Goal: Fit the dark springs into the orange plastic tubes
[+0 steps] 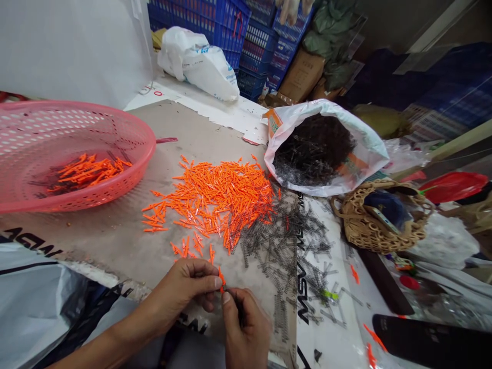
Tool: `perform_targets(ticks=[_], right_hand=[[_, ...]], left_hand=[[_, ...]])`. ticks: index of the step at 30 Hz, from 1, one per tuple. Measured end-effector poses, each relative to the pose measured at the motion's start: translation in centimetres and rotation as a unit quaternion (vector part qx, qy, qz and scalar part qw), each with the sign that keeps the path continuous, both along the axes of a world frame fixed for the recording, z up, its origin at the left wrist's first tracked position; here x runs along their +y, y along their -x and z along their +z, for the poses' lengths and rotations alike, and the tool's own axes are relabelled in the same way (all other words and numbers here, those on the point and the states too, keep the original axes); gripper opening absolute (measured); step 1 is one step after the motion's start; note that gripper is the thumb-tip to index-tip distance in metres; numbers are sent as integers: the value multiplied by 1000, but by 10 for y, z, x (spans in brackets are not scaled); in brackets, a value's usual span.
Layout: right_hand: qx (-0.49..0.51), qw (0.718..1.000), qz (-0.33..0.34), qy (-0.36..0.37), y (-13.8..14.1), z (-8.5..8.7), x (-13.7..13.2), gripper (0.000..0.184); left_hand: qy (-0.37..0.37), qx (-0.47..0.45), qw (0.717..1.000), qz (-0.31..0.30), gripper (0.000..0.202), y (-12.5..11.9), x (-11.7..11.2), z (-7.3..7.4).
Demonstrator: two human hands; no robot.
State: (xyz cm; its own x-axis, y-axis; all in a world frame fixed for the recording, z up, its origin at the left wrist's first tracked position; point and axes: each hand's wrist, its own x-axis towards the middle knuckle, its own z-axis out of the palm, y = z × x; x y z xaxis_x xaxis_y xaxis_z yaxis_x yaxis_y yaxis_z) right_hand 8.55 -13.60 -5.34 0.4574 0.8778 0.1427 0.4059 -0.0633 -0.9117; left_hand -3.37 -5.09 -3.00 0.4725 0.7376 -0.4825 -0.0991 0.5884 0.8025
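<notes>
Keeping the fingertips close, the left grip clamps an orange plastic piece while the right grip clamps a dark spring.

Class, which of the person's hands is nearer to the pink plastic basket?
Left: the left hand is nearer, below and to the right of the pink plastic basket. The right hand sits farther right and lower.

A workshop with stacked blue plastic crates

Blue plastic crates stand stacked behind a white plastic bag.
</notes>
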Motion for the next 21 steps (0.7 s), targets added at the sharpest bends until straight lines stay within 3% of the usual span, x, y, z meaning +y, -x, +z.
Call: perform_targets(ticks=[12, 17, 19, 21], right_hand=[[23, 1000, -7, -1, 2, -4, 2, 21], [-21, 999, -18, -28, 4, -4, 2, 17], [61, 998, -17, 27, 4, -5, 5, 17], [252, 963, 7, 97, 3, -7, 9, 18]], left_hand=[[25, -41, 999, 18, 18, -1, -4, -6], [30, -33, 999, 20, 18, -1, -4, -3], [11, -27, 999, 14, 17, -1, -3, 0], [3, -28, 1000, 1, 16, 0, -3, 2]])
